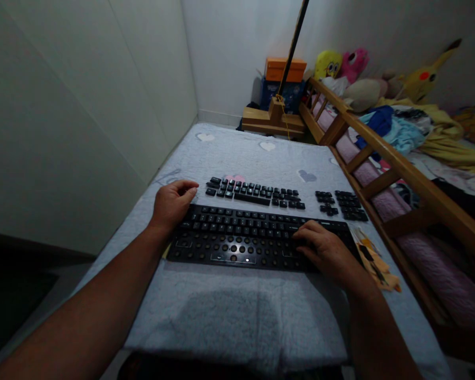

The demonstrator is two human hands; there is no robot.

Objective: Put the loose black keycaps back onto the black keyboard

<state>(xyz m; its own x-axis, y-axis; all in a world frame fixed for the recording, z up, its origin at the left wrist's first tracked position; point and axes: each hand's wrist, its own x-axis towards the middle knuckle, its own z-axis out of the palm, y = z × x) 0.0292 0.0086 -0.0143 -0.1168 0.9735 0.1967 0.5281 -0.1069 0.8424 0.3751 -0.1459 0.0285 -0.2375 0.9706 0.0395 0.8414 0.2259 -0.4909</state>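
A black keyboard (pixel 233 232) lies across the cloth-covered table; its upper rows carry keycaps, while its lower rows show bare round key seats. Behind it, loose black keycaps (pixel 253 191) are laid out in rows, with further groups of keycaps (pixel 350 205) to the right. My left hand (pixel 176 203) is at the keyboard's upper left corner, thumb and fingers curled close together; what they hold, if anything, is too small to tell. My right hand (pixel 316 243) is over the keyboard's right part, its fingers bent down and pressed together at the keys, their tips partly hidden.
An orange cloth (pixel 380 269) with small dark items lies right of the keyboard. A wooden bed rail (pixel 404 184) runs along the table's right side. Behind the table stand a wooden base (pixel 273 121) with a pole and an orange box (pixel 285 69). A pale panel rises at left.
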